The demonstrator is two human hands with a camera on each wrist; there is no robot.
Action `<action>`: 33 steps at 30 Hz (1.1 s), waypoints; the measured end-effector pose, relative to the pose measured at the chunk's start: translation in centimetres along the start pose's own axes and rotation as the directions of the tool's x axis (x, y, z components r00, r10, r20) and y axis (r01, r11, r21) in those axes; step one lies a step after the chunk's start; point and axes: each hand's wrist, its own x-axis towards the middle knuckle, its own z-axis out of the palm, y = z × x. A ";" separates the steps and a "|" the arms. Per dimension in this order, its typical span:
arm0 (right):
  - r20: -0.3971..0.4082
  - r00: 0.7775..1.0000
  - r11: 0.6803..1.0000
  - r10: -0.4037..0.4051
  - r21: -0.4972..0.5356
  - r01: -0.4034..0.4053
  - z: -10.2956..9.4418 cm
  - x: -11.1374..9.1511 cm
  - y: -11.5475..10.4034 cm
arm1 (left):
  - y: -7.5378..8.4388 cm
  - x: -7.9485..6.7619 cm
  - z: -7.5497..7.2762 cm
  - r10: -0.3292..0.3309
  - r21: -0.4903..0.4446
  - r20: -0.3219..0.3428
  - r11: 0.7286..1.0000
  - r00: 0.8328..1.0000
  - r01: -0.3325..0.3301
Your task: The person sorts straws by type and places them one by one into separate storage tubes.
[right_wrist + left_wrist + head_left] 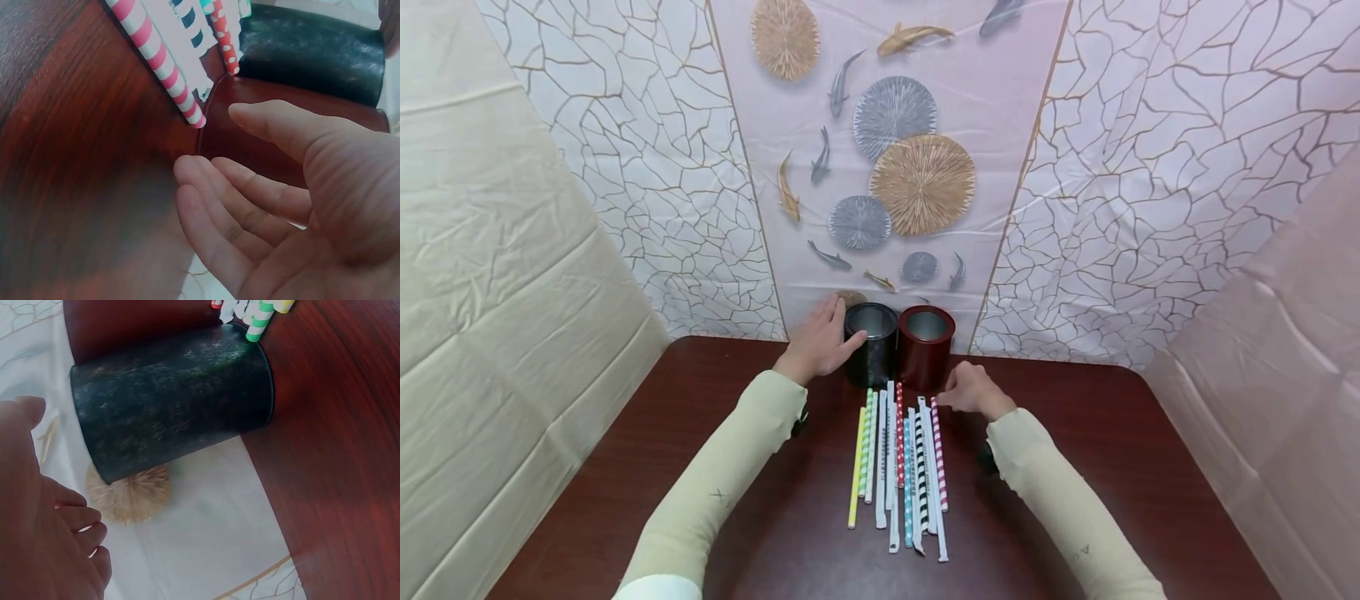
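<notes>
My left hand (822,340) is beside the black canister (872,367), its thumb over the near side of the rim in the head view. In the left wrist view its fingers (81,519) are extended and hold nothing. The red canister (925,362) stands upright right next to the black one, both with open tops. By its lower right side is my right hand (976,392), with loosely bent, empty fingers (219,225) in the right wrist view. Its thumb is close to the top end of the pink-and-white striped straw (939,467).
Several straws lie side by side in front of the canisters, among them a yellow straw (856,475), a red dotted straw (900,442) and white paper-wrapped straws (882,467). The dark red-brown table (700,392) ends at a patterned backdrop (1052,275) behind the canisters.
</notes>
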 end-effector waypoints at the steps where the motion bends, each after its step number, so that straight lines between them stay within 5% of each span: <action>1: 0.004 1.000 1.000 0.016 0.009 -0.016 0.2 0.1 0.0 | 0.0 0.2 0.2 0.000 -0.003 -0.003 1.000 1.000 0.000; 15: -0.009 0.995 0.993 0.103 0.050 -0.103 1.9 1.4 0.6 | -0.2 1.4 2.4 -0.040 0.011 0.008 0.999 0.999 0.040; 33: 0.030 0.980 0.975 0.196 0.099 -0.198 2.4 2.1 0.0 | 0.3 1.8 2.5 -0.042 0.123 0.037 0.992 0.998 0.037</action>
